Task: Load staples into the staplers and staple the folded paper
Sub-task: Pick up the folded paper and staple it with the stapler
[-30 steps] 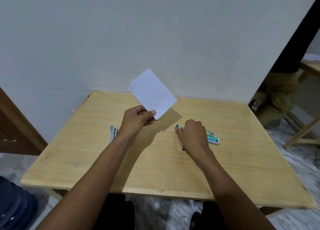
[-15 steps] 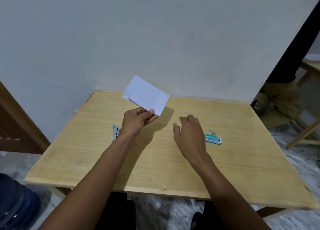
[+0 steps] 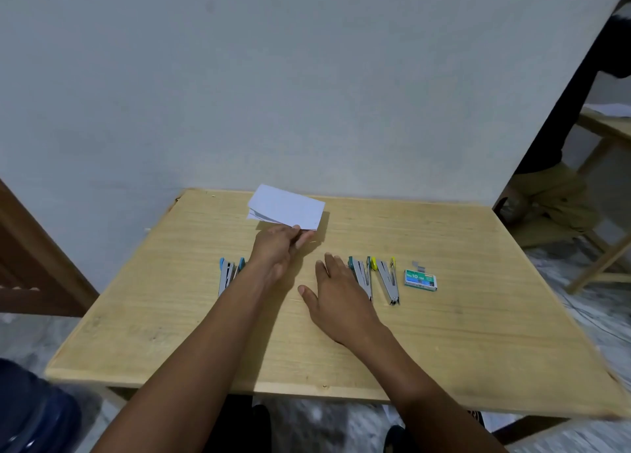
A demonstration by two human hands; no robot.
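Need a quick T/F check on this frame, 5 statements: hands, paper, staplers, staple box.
1. The left hand pinches the folded white paper at its near edge. True.
2. The right hand grips the yellow-tipped grey stapler. False: it is open, fingers spread, holding nothing, and sits beside the teal-tipped grey stapler.
3. The small green staple box lies to the right of the yellow-tipped stapler. True.
4. All three staplers lie on the right side of the left arm. False: the blue-tipped grey stapler lies to its left.
5. The staple box rests on top of the paper. False: it sits on the light wooden table, well apart from the paper.
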